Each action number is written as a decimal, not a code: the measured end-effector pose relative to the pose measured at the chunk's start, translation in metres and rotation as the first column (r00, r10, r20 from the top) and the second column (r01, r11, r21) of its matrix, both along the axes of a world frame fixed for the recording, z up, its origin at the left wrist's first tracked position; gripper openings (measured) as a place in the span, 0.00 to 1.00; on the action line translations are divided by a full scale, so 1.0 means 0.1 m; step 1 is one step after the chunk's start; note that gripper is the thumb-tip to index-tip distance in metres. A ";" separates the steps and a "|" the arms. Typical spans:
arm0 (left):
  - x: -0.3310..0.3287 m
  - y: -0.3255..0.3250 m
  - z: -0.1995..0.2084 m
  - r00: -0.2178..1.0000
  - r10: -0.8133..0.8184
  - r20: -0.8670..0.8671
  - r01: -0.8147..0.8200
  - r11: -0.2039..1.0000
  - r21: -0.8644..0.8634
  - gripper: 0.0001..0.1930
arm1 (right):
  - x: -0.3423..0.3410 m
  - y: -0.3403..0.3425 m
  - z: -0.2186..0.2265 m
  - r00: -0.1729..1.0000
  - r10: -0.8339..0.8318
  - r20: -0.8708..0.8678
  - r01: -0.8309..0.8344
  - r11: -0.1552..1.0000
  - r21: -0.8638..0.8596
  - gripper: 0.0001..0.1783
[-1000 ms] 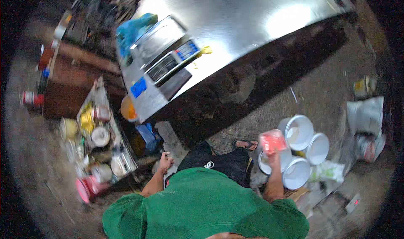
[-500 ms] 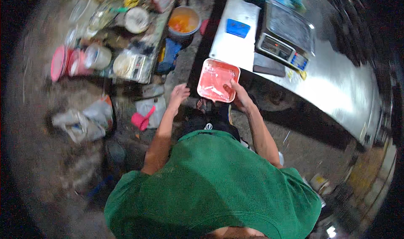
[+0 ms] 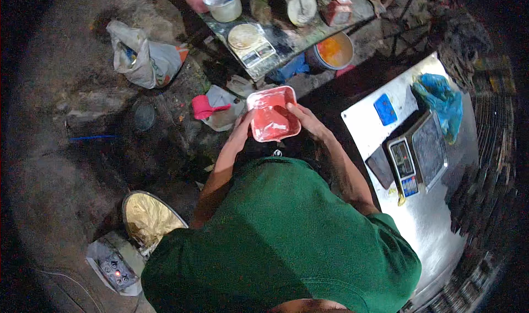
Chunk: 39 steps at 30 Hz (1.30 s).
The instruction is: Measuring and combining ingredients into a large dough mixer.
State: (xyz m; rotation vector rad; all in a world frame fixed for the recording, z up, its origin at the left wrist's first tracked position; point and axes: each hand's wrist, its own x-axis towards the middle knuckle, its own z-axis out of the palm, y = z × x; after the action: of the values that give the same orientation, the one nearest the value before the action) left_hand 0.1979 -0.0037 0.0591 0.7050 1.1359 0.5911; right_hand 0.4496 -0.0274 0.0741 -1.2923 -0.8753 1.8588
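Observation:
In front of my waist is a shallow, rounded-square container (image 3: 274, 117), red inside with a pale rim and whitish smears. My right hand (image 3: 306, 120) grips its right side, thumb over the rim. Along the left side, my left hand (image 3: 242, 129) is closed on the edge; its fingertips are partly hidden by the container. Just left of it, a pink scoop (image 3: 208, 106) lies on a whitish sheet or bag (image 3: 223, 119) on the floor.
Ahead, a dirty table (image 3: 286, 45) bears a small scale (image 3: 253, 45), a white tub (image 3: 223, 4) and other containers. A bucket (image 3: 346, 52) of orange stuff stands beside it. At right, a metal table (image 3: 358, 111) carries a larger scale (image 3: 427, 153). A sack (image 3: 151, 59) and a gold-lined pan (image 3: 151, 216) are leftward.
My body has turned left, so both tables have swung rightward in view. My left hand, apart from the container before, has come onto its left side. My right hand keeps its hold.

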 end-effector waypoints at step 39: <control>-1.17 1.58 -0.21 0.700 0.706 0.112 -0.708 0.664 0.238 0.34 | 0.04 2.56 -1.52 -0.022 -0.230 0.973 -0.768 0.627 0.131 0.34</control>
State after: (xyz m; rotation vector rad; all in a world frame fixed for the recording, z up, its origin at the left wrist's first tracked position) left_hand 0.0813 0.1547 0.0385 0.4526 1.3300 1.4421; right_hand 0.4540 0.2286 -0.0780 -1.8164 -2.5596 0.1348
